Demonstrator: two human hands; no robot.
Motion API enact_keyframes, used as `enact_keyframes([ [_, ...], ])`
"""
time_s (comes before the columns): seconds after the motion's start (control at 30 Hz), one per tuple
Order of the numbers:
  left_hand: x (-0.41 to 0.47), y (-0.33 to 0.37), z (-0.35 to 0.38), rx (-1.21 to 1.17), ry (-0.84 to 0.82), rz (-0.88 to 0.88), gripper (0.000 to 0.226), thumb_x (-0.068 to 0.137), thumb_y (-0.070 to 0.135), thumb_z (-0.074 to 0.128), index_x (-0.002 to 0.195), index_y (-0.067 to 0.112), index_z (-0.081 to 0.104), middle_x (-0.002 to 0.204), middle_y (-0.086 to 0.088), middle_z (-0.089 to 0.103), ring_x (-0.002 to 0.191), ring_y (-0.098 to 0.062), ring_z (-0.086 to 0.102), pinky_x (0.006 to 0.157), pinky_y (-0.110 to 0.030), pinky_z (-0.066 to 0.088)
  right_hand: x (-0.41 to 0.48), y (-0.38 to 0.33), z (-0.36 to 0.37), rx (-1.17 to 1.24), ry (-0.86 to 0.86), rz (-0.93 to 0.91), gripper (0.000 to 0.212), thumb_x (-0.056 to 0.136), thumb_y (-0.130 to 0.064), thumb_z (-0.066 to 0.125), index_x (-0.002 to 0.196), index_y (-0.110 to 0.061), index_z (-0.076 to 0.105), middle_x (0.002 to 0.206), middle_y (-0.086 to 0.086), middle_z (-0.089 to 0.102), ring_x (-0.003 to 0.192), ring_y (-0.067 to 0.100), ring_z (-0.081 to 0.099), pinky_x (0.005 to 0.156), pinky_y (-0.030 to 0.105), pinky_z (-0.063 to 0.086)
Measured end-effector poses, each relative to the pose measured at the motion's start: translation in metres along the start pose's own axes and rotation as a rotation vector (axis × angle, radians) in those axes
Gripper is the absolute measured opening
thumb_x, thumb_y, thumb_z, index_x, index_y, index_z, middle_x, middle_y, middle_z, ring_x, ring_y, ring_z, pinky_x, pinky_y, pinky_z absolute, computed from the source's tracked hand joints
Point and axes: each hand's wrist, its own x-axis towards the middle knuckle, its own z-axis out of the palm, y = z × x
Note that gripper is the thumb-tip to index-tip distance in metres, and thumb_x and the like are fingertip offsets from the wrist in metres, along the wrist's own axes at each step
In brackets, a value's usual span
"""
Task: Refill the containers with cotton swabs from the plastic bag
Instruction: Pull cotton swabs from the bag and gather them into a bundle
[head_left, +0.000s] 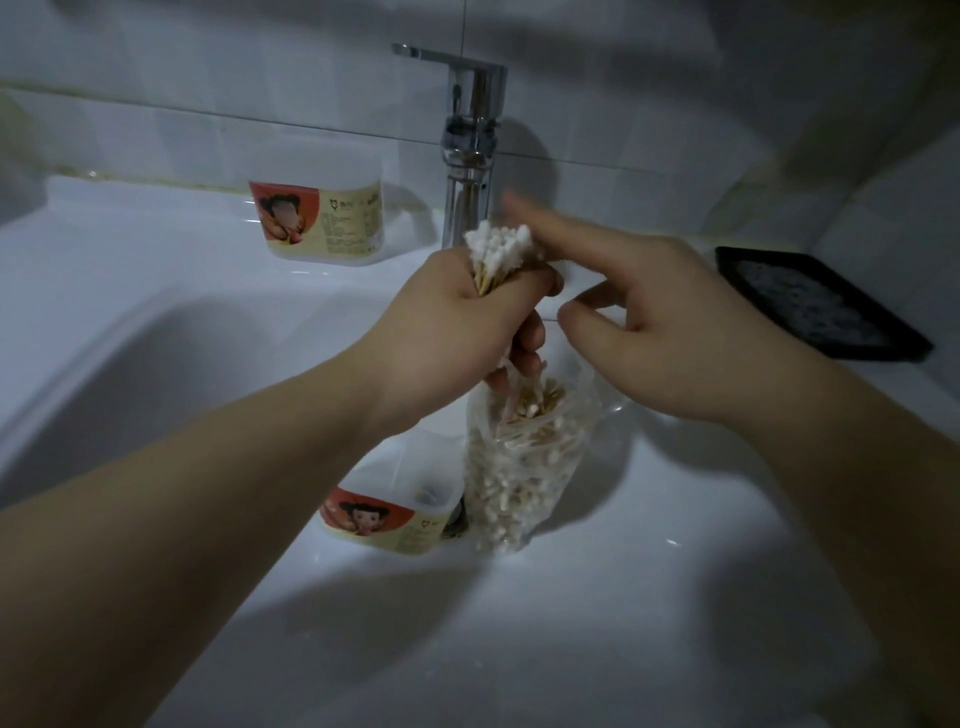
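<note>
Above the clear plastic bag (524, 467) on the white worktop (623, 597), my left hand (467, 322) fingers clamp a bundle of wooden-stemmed cotton swabs (501, 247) upright, white tips up. My right hand (649, 322) sits beside, index straight at the tips, other fingers loosely curled.

— The tall chrome metal faucet (470, 156)? Mirror-polished. The white sink basin (130, 364) is smooth and glossy.
— The clear thin plastic bag (524, 467) looks crinkled. The white-tipped cotton swabs (498, 249) are fluffy on wooden sticks. The black rectangular tray (821, 301) is matt.
</note>
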Motion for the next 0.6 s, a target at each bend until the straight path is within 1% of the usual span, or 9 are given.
enact_keyframes([
  [0.07,0.001,0.001,0.0,0.013,-0.003,-0.004,0.017,0.105,0.018,0.051,0.098,0.011,0.065,0.057,0.002,0.06,0.055,-0.017,0.064,0.048,-0.027,0.049,0.0,0.003,0.001,0.022,-0.005,-0.005,0.082,0.092,-0.001,0.048,0.154,-0.051,0.032,0.133,-0.02,0.061,0.102,0.034,0.067,0.085,0.039,0.056],
  [0.13,0.001,0.002,-0.001,0.027,0.005,0.003,0.018,0.105,0.019,0.051,0.097,0.012,0.065,0.057,0.002,0.061,0.056,-0.016,0.065,0.049,-0.027,0.049,0.0,0.005,0.0,0.013,-0.032,0.005,0.079,0.093,0.001,0.048,0.154,-0.048,0.037,0.134,-0.017,0.062,0.092,0.029,0.068,0.081,0.043,0.057],
  [0.2,0.0,0.0,-0.001,0.054,0.019,0.013,0.018,0.104,0.019,0.052,0.095,0.014,0.066,0.057,0.001,0.063,0.058,-0.016,0.068,0.051,-0.026,0.05,0.0,0.007,-0.003,-0.029,-0.045,0.006,0.076,0.092,0.003,0.048,0.153,-0.043,0.041,0.142,-0.018,0.059,0.112,0.015,0.066,0.089,0.045,0.056],
  [0.27,0.0,-0.002,-0.001,0.078,0.025,0.013,0.018,0.104,0.018,0.052,0.095,0.015,0.067,0.057,0.001,0.064,0.059,-0.015,0.068,0.052,-0.026,0.05,0.001,0.009,-0.002,-0.074,-0.057,0.001,0.075,0.092,0.001,0.049,0.154,-0.04,0.042,0.14,-0.016,0.06,0.123,0.012,0.06,0.093,0.043,0.056],
  [0.37,0.002,-0.002,-0.001,0.095,0.079,0.011,0.02,0.103,0.018,0.052,0.088,0.013,0.064,0.055,0.002,0.059,0.05,-0.014,0.059,0.048,-0.027,0.047,0.001,0.008,0.0,-0.06,-0.038,0.026,0.072,0.093,-0.007,0.049,0.155,-0.043,0.038,0.134,-0.014,0.062,0.111,0.021,0.067,0.091,0.038,0.057],
  [0.4,0.003,-0.002,-0.002,0.11,0.115,0.012,0.022,0.102,0.021,0.054,0.083,0.012,0.062,0.054,0.003,0.055,0.048,-0.014,0.054,0.047,-0.028,0.045,0.001,0.008,0.0,-0.044,-0.004,0.052,0.069,0.094,-0.008,0.05,0.153,-0.042,0.041,0.132,-0.015,0.062,0.107,0.018,0.068,0.089,0.033,0.057],
  [0.5,0.006,-0.006,-0.005,0.269,0.151,0.005,0.046,0.086,0.049,0.068,0.071,0.008,0.057,0.052,0.005,0.048,0.049,-0.013,0.047,0.05,-0.033,0.041,0.004,0.011,-0.004,-0.045,0.053,0.139,0.043,0.093,-0.01,0.057,0.126,-0.035,0.063,0.107,-0.014,0.07,0.095,0.003,0.068,0.082,0.028,0.056],
  [0.53,0.006,-0.007,-0.006,0.36,0.137,-0.011,0.051,0.082,0.053,0.071,0.069,0.006,0.056,0.053,0.005,0.049,0.05,-0.012,0.047,0.053,-0.032,0.041,0.004,0.012,-0.005,-0.079,0.022,0.155,0.033,0.093,-0.013,0.059,0.115,-0.036,0.068,0.099,-0.015,0.071,0.089,-0.002,0.067,0.078,0.024,0.055],
  [0.6,0.006,-0.012,-0.006,0.556,0.136,-0.055,0.044,0.079,0.048,0.076,0.065,0.013,0.055,0.056,0.007,0.053,0.049,-0.006,0.047,0.051,-0.022,0.038,0.004,0.012,-0.004,-0.16,-0.083,0.169,0.025,0.093,-0.016,0.063,0.1,-0.039,0.072,0.093,-0.018,0.072,0.078,-0.012,0.063,0.068,0.007,0.044],
])
